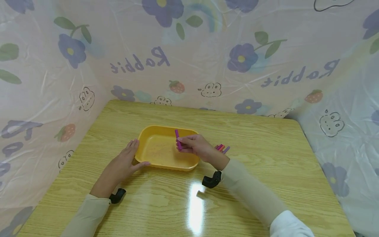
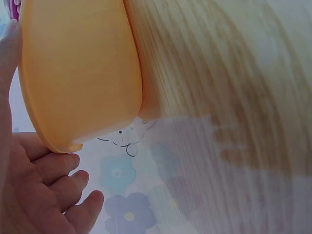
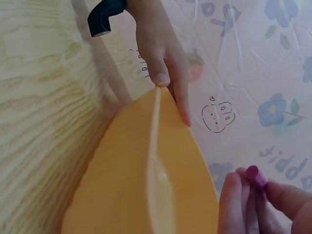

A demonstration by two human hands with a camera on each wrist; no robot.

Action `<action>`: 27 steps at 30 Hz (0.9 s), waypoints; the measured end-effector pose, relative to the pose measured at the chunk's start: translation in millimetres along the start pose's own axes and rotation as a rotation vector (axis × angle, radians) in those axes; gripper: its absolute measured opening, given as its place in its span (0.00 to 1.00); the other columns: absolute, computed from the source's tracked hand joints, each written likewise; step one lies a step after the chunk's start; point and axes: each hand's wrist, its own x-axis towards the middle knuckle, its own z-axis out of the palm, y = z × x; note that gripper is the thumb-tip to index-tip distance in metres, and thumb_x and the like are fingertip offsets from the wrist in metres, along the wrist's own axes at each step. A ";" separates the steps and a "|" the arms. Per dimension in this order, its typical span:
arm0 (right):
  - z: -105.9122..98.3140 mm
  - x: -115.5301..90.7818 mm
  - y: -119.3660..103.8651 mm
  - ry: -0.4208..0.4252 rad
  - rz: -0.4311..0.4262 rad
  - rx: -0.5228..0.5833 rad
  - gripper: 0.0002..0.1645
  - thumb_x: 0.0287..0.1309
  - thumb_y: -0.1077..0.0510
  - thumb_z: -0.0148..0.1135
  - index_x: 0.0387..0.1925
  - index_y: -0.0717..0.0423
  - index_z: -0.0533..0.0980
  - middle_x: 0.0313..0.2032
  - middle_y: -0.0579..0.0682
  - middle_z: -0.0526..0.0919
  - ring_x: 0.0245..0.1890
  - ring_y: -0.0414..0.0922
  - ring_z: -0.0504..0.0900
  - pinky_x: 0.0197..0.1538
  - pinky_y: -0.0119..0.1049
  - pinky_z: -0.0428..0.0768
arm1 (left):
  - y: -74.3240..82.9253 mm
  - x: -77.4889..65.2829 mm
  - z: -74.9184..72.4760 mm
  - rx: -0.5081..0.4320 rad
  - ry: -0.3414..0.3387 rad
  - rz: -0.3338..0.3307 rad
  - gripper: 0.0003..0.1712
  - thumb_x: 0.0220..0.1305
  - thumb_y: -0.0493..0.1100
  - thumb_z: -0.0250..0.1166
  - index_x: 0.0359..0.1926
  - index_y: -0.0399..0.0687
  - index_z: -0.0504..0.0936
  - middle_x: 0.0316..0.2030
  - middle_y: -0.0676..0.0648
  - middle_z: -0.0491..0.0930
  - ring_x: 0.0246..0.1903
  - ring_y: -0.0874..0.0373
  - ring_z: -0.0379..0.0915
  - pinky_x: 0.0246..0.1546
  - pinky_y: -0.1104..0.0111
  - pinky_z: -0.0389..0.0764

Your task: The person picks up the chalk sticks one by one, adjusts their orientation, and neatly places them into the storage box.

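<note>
A shallow yellow plastic tray (image 1: 157, 166) with rounded corners rests on the table. My left hand (image 1: 122, 163) holds its left end, thumb along the near rim and fingers against the outer side. From the left wrist view, the fingers (image 2: 66, 187) bend at the tray's rim (image 2: 53, 144). Above the right part of the tray, my right hand (image 1: 193, 146) pinches a slim magenta stick (image 1: 177, 134) between thumb and fingers, tilted upward. Its flat round end (image 3: 253, 172) shows in the right wrist view. Faint pinkish specks mark the tray floor.
Several slim coloured sticks (image 1: 220, 147), magenta, orange and purple, lie on the wooden table (image 1: 260, 148) right of the tray, partly behind my right wrist. A black curved device (image 1: 211, 180) sits at each wrist. A printed curtain (image 1: 192, 59) encloses the table's back and sides.
</note>
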 end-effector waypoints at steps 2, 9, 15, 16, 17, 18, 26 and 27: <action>3.2 3.2 2.1 0.001 0.010 0.004 0.19 0.63 0.61 0.56 0.46 0.78 0.74 0.39 0.63 0.82 0.35 0.48 0.84 0.48 0.44 0.77 | 0.3 0.0 -0.2 0.000 -0.004 -0.001 0.61 0.54 0.72 0.55 0.72 0.37 0.39 0.71 0.37 0.41 0.70 0.44 0.35 0.64 0.47 0.50; 16.0 14.1 6.6 0.066 0.052 -0.006 0.20 0.60 0.60 0.59 0.46 0.76 0.75 0.32 0.57 0.84 0.32 0.47 0.85 0.42 0.40 0.81 | 0.4 0.3 1.2 0.008 -0.007 -0.017 0.62 0.53 0.75 0.53 0.72 0.38 0.39 0.71 0.38 0.41 0.70 0.44 0.36 0.64 0.47 0.51; 28.9 21.4 8.8 0.114 0.076 -0.036 0.17 0.58 0.61 0.62 0.43 0.73 0.78 0.30 0.56 0.84 0.30 0.46 0.85 0.40 0.40 0.82 | -0.2 0.1 1.6 0.013 -0.008 -0.017 0.63 0.52 0.76 0.51 0.72 0.38 0.39 0.71 0.38 0.41 0.70 0.45 0.35 0.64 0.47 0.50; 30.8 22.7 9.5 0.118 0.080 -0.046 0.16 0.58 0.61 0.62 0.42 0.73 0.79 0.30 0.56 0.84 0.30 0.46 0.84 0.39 0.39 0.82 | -0.2 0.1 1.6 0.012 -0.008 -0.017 0.63 0.53 0.76 0.51 0.72 0.38 0.39 0.71 0.39 0.41 0.70 0.45 0.35 0.64 0.47 0.50; 32.7 24.0 10.3 0.121 0.086 -0.049 0.16 0.58 0.61 0.62 0.42 0.72 0.79 0.30 0.56 0.84 0.30 0.46 0.85 0.39 0.39 0.82 | 0.0 -0.1 1.5 0.011 -0.008 -0.018 0.63 0.52 0.76 0.51 0.72 0.38 0.39 0.71 0.39 0.41 0.70 0.45 0.35 0.64 0.47 0.50; 34.7 25.3 11.0 0.122 0.092 -0.058 0.16 0.58 0.61 0.62 0.42 0.72 0.79 0.30 0.56 0.84 0.30 0.46 0.85 0.39 0.39 0.82 | 0.1 0.0 1.5 0.011 -0.007 -0.017 0.63 0.52 0.76 0.51 0.72 0.38 0.39 0.71 0.38 0.41 0.70 0.45 0.35 0.64 0.47 0.51; 47.2 38.0 20.1 0.135 0.123 -0.091 0.14 0.59 0.61 0.61 0.40 0.71 0.80 0.28 0.57 0.84 0.29 0.47 0.85 0.38 0.39 0.82 | -0.3 0.5 2.2 0.020 -0.009 -0.020 0.63 0.52 0.77 0.49 0.72 0.38 0.39 0.71 0.38 0.41 0.70 0.44 0.36 0.64 0.47 0.51; 48.1 40.3 22.3 0.136 0.123 -0.094 0.14 0.59 0.61 0.61 0.40 0.72 0.80 0.28 0.58 0.84 0.29 0.47 0.85 0.38 0.39 0.82 | -0.5 0.7 2.3 0.017 -0.012 -0.020 0.63 0.52 0.77 0.50 0.72 0.38 0.39 0.71 0.38 0.41 0.70 0.45 0.36 0.64 0.47 0.51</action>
